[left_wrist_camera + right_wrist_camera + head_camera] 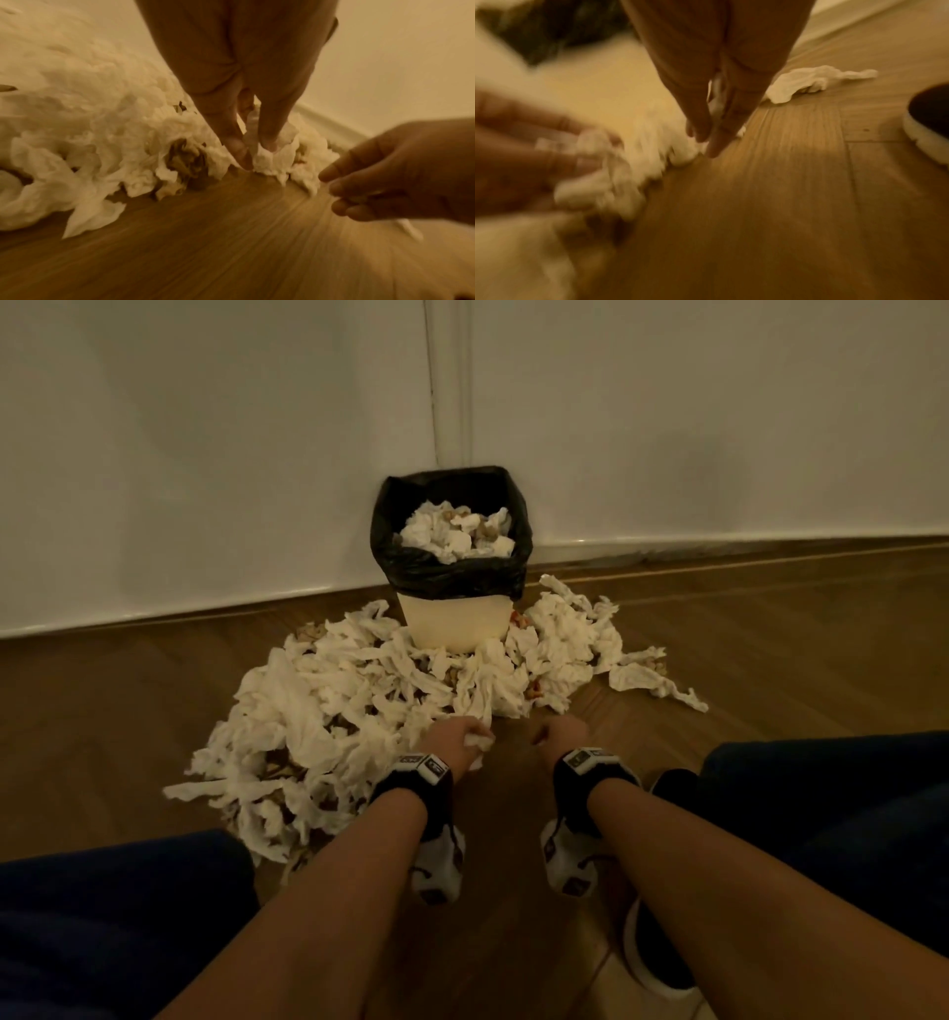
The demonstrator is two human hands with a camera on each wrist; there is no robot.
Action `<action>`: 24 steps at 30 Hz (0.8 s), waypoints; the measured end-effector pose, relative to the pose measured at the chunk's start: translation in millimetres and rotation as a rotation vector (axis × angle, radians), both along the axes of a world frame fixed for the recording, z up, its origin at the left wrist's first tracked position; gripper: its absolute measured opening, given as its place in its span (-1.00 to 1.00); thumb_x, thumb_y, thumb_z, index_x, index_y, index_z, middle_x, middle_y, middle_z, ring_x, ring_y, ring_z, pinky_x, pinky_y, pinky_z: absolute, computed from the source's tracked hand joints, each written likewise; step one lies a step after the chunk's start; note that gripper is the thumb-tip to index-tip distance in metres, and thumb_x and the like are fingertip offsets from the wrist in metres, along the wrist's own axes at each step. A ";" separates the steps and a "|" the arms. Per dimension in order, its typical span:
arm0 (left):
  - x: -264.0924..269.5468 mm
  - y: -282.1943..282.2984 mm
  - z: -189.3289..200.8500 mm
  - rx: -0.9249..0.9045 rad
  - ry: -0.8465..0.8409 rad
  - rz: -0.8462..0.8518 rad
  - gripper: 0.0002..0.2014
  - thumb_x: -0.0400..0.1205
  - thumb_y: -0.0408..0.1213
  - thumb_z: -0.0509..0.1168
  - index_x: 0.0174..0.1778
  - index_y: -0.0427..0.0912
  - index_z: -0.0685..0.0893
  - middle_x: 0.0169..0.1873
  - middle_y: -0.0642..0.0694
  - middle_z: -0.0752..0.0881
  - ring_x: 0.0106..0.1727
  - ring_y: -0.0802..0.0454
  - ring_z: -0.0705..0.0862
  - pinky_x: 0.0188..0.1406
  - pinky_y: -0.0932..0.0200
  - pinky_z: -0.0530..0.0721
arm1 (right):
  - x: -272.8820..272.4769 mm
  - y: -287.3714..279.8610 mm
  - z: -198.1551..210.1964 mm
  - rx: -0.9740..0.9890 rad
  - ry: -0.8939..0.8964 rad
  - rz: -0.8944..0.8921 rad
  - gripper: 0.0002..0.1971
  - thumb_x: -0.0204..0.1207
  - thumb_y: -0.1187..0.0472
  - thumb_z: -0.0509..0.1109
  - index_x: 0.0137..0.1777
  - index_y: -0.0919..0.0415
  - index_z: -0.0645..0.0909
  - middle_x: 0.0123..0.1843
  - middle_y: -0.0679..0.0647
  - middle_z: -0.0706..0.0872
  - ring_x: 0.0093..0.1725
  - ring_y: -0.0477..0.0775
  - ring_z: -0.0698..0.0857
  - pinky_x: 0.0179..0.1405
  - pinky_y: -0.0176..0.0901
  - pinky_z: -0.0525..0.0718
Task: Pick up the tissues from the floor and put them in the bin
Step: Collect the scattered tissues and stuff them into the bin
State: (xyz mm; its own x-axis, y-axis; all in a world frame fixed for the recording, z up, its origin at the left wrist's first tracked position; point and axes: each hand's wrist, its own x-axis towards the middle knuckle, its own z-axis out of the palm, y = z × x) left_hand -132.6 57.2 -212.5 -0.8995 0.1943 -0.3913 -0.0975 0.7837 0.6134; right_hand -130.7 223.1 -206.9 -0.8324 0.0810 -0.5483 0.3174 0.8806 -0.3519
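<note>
A cream bin lined with a black bag stands against the white wall, with crumpled tissues heaped inside. A large pile of white tissues covers the floor round its base and spreads toward me on the left. My left hand is at the pile's near edge and pinches a tissue wad. In the left wrist view, thumb and finger squeeze this tissue. My right hand hovers just right of it, low over bare floor, fingers extended beside the pile's edge and holding nothing I can see.
More tissues lie right of the bin, and a loose one lies further out on the wooden floor. My knees in dark trousers frame the view. A black shoe with a white sole is at the lower right.
</note>
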 end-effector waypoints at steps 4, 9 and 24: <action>-8.2 -3.3 33.2 0.083 0.055 0.174 -0.71 0.64 -0.30 0.26 0.27 -0.18 0.67 0.29 -0.18 0.65 0.30 -0.13 0.60 0.08 0.21 0.54 | -13.7 2.2 24.1 -0.370 0.045 -0.370 -0.81 0.56 0.37 0.36 0.11 0.36 0.73 0.14 0.19 0.72 -0.04 0.13 0.73 0.08 -0.08 0.72; -38.3 -15.3 83.1 0.287 0.142 0.243 -0.67 0.66 -0.37 0.18 0.34 -0.26 0.61 0.29 -0.27 0.63 0.34 -0.21 0.56 0.33 -0.01 0.54 | -33.6 -8.1 84.9 -0.683 0.115 -0.575 -0.69 0.61 0.37 0.26 0.32 0.40 0.59 0.38 0.33 0.60 0.33 0.26 0.62 0.33 0.08 0.61; -169.5 -48.5 177.2 0.679 0.452 0.537 -0.76 0.55 -0.38 0.40 0.12 -0.30 0.65 -0.26 0.01 0.64 -0.28 0.13 0.62 -0.34 0.27 0.66 | -162.6 -9.0 182.4 -0.970 0.451 -0.600 -0.94 0.49 0.45 0.41 -0.13 0.33 0.69 0.03 0.32 0.73 -0.16 0.10 0.72 0.00 -0.11 0.70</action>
State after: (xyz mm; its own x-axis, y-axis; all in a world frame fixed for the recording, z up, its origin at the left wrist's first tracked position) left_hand -302.1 8.7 -35.3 -0.9719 -0.2285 0.0565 0.0174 0.1695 0.9854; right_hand -293.3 214.1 -24.6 -0.9345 0.2354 -0.2670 0.2625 -0.0512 -0.9636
